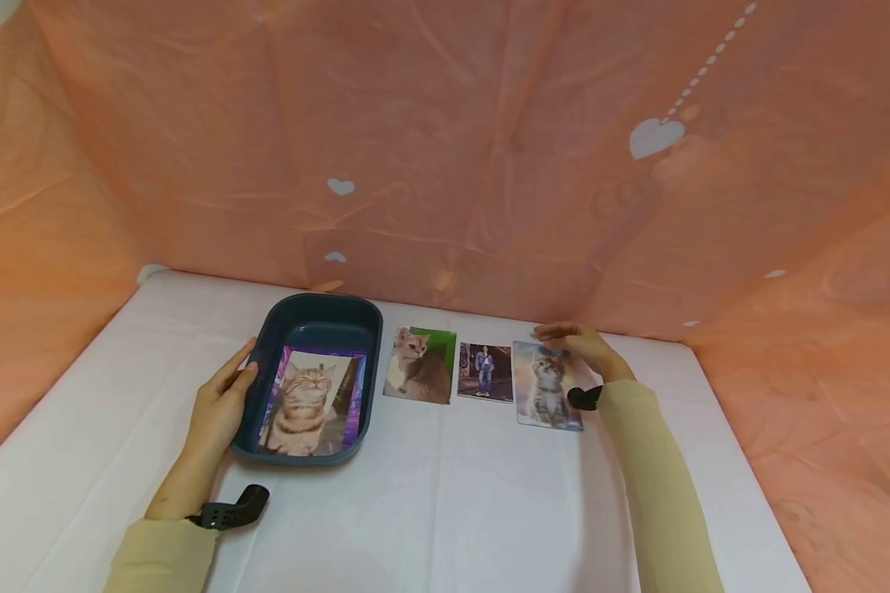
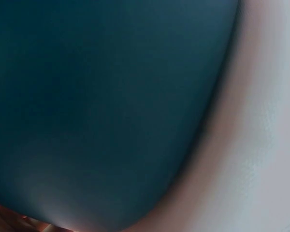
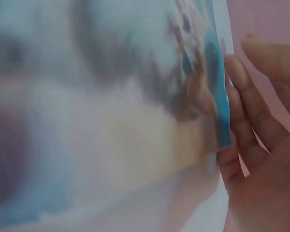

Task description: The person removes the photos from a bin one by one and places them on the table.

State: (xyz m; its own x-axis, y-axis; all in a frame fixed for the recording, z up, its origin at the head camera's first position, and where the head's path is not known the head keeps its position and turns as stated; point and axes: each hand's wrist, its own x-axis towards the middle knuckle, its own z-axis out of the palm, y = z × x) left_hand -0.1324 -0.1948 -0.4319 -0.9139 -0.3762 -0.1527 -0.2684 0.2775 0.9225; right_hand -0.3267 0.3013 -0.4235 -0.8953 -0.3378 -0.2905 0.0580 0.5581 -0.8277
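My left hand (image 1: 221, 403) holds the left side of a dark teal plastic tray (image 1: 377, 346), thumb at the rim. The tray's outer wall (image 2: 111, 106) fills most of the left wrist view, blurred. Inside it, a tabby cat picture (image 1: 307, 403) lies over a purple-edged one. At the right, my right hand (image 1: 582, 344) is at the far edge of a kitten picture (image 1: 549, 395). Up close in the right wrist view, its fingers (image 3: 253, 113) lie by the edge of that picture (image 3: 135, 135), with the thumb apart from it.
Between tray and kitten picture lie a picture of a grey-brown cat on green (image 1: 423, 366) and a smaller picture of a standing person (image 1: 485, 372). A white cloth (image 1: 415, 511) covers the table. Orange sheeting with hearts (image 1: 445, 148) rises behind and at both sides.
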